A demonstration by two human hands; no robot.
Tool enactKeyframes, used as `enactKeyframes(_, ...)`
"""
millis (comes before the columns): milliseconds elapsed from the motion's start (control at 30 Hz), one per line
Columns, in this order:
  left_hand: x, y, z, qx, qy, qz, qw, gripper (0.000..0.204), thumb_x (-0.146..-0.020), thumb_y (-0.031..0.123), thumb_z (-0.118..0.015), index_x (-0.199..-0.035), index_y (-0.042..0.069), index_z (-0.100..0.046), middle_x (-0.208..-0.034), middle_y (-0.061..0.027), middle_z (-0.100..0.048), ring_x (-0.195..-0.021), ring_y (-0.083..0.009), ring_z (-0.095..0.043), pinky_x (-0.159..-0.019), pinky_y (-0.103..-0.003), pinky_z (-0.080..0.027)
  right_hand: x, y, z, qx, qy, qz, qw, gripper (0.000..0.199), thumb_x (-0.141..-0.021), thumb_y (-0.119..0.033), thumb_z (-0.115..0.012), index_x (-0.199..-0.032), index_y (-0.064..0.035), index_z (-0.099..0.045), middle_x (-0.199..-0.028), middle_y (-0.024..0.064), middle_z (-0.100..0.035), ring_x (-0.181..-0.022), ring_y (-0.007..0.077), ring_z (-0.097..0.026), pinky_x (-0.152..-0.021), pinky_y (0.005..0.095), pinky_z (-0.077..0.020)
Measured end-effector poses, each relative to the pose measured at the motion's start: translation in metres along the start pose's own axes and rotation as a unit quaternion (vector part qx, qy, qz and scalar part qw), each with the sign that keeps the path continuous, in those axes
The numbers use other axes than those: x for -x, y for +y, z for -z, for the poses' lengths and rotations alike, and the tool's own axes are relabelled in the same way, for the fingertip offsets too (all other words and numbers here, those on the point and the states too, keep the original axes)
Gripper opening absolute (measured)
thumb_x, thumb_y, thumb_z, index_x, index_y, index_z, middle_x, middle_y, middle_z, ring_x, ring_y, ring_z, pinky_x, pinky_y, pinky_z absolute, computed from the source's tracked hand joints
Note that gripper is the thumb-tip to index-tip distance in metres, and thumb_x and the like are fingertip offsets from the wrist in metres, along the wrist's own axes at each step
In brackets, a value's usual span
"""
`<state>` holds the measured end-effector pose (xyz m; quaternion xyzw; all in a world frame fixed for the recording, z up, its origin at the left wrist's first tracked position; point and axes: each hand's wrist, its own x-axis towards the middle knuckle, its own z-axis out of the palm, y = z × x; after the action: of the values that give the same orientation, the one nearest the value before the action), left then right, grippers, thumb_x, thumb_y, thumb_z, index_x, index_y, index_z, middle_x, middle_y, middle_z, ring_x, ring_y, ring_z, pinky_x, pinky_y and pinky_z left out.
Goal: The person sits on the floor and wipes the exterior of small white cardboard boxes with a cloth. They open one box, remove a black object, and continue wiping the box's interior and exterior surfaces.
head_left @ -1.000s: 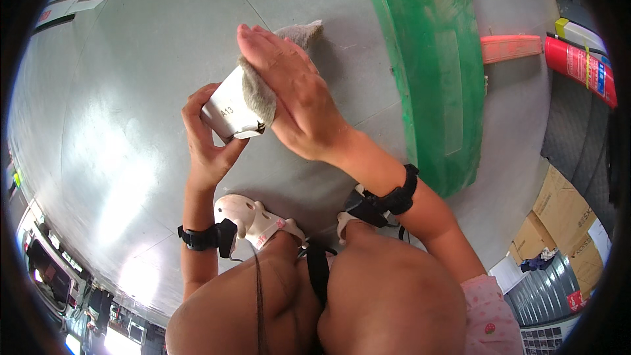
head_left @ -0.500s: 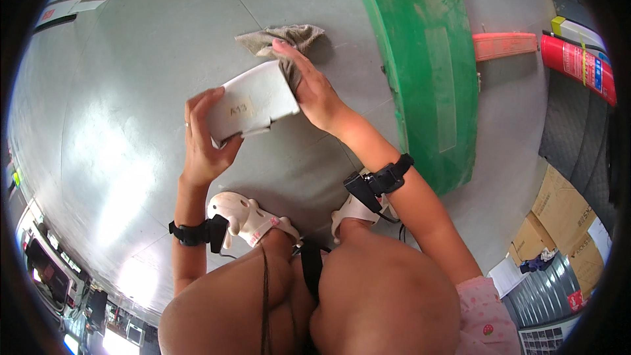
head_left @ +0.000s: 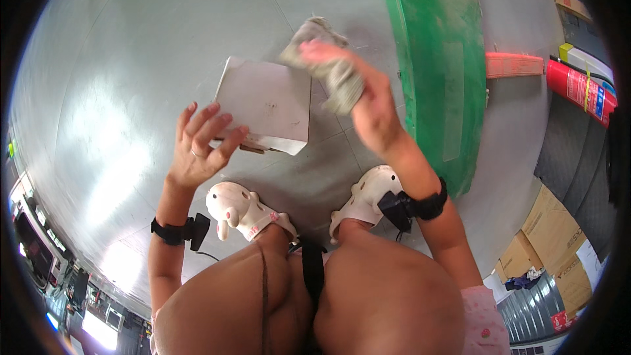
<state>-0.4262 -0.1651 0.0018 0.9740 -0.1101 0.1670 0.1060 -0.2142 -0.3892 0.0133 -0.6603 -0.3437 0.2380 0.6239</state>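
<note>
Noting positions against the green panel (head_left: 437,85), whose long axis runs away from the person. White box (head_left: 269,95) lies left of the panel, well apart from it; top face looks nearly square, no clear long axis. Right hand (head_left: 376,115), blurred, is bunched around grey cloth (head_left: 345,85), between box and panel; box is on its side away from the panel. Left hand (head_left: 205,139) is on the box's side farthest from the panel, fingers spread, tips at the box's near-left edge; cannot tell whether it grips. Left hand is therefore nearer the box; cloth sits just beside its panel-side edge, contact unclear.
</note>
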Motion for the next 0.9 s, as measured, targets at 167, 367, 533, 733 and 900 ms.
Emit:
enactKeyframes(167,-0.01,-0.021,-0.009,0.027,0.021,0.044,0.998,0.06,-0.069,0.0,-0.08,-0.117,0.029,-0.058,-0.131,-0.0073,-0.042,-0.127,-0.0367,-0.049,-0.096,-0.049,-0.052,0.003,-0.023,-0.05,0.232,-0.162,0.092,0.955,0.052,-0.087,-0.011,-0.061,-0.138,-0.0089,-0.054,-0.144,0.0215,-0.048,-0.134,0.0371,-0.046,-0.11,0.0474,-0.038)
enactKeyframes(367,-0.004,-0.023,-0.02,0.125,0.023,0.063,0.99,0.064,-0.065,-0.01,-0.079,-0.114,0.025,-0.056,-0.125,-0.0097,-0.04,-0.123,-0.043,-0.054,-0.088,-0.045,-0.06,-0.004,0.009,-0.068,0.298,-0.126,0.044,0.945,0.056,-0.091,-0.017,-0.057,-0.144,-0.0044,-0.044,-0.149,0.0254,-0.041,-0.135,0.0406,-0.043,-0.11,0.0477,-0.038)
enactKeyframes(533,-0.006,-0.021,-0.016,0.126,0.006,0.088,0.988,0.063,-0.067,-0.011,-0.078,-0.113,0.024,-0.055,-0.124,-0.0107,-0.041,-0.122,-0.0433,-0.056,-0.085,-0.045,-0.061,-0.032,0.046,-0.044,0.296,-0.089,0.004,0.951,0.033,-0.092,-0.013,-0.054,-0.123,0.001,-0.058,-0.128,0.0199,-0.06,-0.123,0.0346,-0.055,-0.102,0.0439,-0.0459)
enactKeyframes(733,0.001,-0.024,-0.019,0.093,0.025,0.12,0.988,0.064,-0.073,-0.016,-0.07,-0.121,0.024,-0.056,-0.134,-0.0145,-0.04,-0.119,-0.041,-0.06,-0.083,-0.041,-0.063,-0.044,0.04,-0.022,0.156,0.175,-0.114,0.965,0.014,-0.088,-0.005,-0.056,-0.098,0.001,-0.064,-0.088,0.0215,-0.063,-0.077,0.0397,-0.063,-0.07,0.0442,-0.0513)
enactKeyframes(900,-0.019,-0.011,-0.013,0.158,0.05,0.222,0.961,0.055,-0.081,-0.019,-0.056,-0.124,0.015,-0.057,-0.145,-0.0196,-0.035,-0.123,-0.0404,-0.057,-0.089,-0.041,-0.06,-0.044,0.004,-0.058,0.137,0.067,0.071,0.986,0.036,-0.082,0.007,-0.06,-0.116,-0.0038,-0.066,-0.105,0.0094,-0.059,-0.078,0.0203,-0.064,-0.072,0.0333,-0.0526)
